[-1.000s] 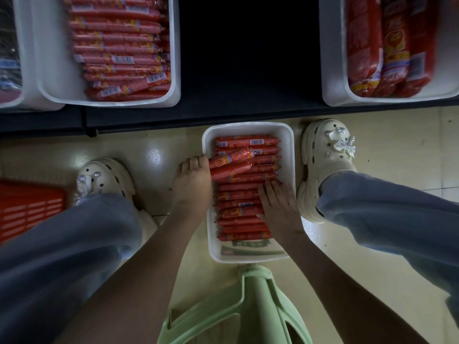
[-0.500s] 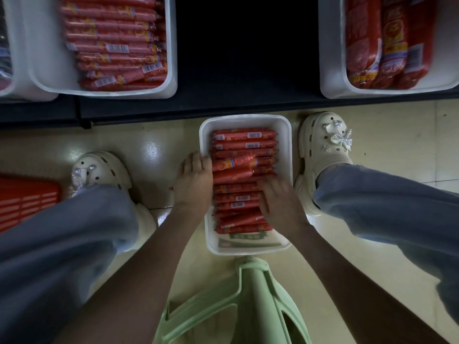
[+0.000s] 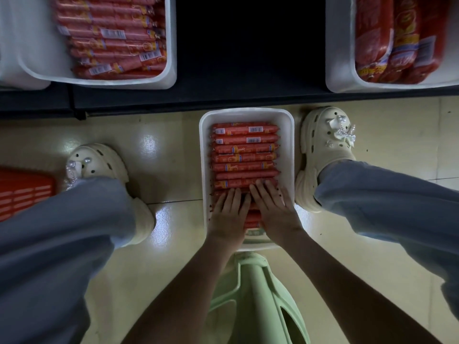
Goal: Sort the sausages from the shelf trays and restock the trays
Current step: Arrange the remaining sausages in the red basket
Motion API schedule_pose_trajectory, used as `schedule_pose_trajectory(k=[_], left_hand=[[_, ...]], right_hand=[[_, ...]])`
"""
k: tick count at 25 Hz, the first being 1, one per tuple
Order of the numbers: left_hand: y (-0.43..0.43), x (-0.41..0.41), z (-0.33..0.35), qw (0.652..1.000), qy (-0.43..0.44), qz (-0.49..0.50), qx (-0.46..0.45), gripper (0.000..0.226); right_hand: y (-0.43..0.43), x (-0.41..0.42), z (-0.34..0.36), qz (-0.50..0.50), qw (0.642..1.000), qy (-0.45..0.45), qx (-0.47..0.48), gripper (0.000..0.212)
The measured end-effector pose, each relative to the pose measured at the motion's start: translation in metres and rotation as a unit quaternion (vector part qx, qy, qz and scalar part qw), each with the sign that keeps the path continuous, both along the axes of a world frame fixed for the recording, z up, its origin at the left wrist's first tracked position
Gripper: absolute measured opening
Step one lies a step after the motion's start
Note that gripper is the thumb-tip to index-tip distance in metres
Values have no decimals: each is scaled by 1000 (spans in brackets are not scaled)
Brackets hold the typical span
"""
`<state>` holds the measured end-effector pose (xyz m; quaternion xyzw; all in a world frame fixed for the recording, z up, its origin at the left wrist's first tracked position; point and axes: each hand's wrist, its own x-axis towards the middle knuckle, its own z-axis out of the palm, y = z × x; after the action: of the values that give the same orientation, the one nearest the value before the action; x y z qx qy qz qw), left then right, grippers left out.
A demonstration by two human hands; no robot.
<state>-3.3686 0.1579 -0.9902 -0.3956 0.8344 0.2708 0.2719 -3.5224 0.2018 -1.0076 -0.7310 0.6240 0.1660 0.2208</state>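
A white tray [image 3: 205, 155] lies on the floor between my feet, filled with a neat row of several red sausages [image 3: 244, 157]. Both hands lie flat on the near end of that row, side by side, fingers straight. My left hand [image 3: 228, 212] presses the left half and my right hand [image 3: 272, 207] the right half. On the dark shelf above stand a white tray of thin red sausages [image 3: 109, 38] at the left and a white tray of thick red sausage packs [image 3: 397, 38] at the right. The sausages under my hands are hidden.
A dark gap [image 3: 250, 45] on the shelf lies between the two shelf trays. A red plastic basket [image 3: 24, 192] sits on the floor at the left. A pale green plastic stool [image 3: 255, 294] is under me. My white clogs [image 3: 323, 150] flank the floor tray.
The tilted sausages that my left hand held at the tray's left side now lie flat in the row. My left hand has moved into the tray beside my right hand.
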Motion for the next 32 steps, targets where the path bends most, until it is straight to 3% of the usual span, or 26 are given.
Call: schedule_pose_trajectory(k=[3, 5, 8, 11, 16, 22, 25, 32], left_hand=[[9, 16, -14, 999, 38, -22, -26, 91], [15, 23, -20, 997, 61, -35, -15, 87], [10, 22, -17, 994, 79, -59, -37, 65], [-3, 13, -11, 992, 96, -54, -59, 46], [-34, 5, 9, 989, 50, -3, -143, 63], [-105, 8, 123, 973, 38, 173, -151, 59], [-125, 31, 203, 949, 50, 208, -232, 58], [-134, 195, 361, 873, 77, 276, -394, 40]], right_hand=[[18, 10, -8, -31, 999, 10, -8, 90], [24, 16, -9, -48, 998, 25, -14, 81], [27, 17, -9, -32, 998, 41, -25, 71], [12, 12, -11, -79, 995, 37, -50, 62], [-16, 7, 7, -33, 998, -40, -34, 58], [-93, 30, 123, -184, 972, -99, -103, 58], [-131, 56, 195, -182, 951, -148, -202, 56], [-176, 194, 320, -3, 933, -227, -279, 49]])
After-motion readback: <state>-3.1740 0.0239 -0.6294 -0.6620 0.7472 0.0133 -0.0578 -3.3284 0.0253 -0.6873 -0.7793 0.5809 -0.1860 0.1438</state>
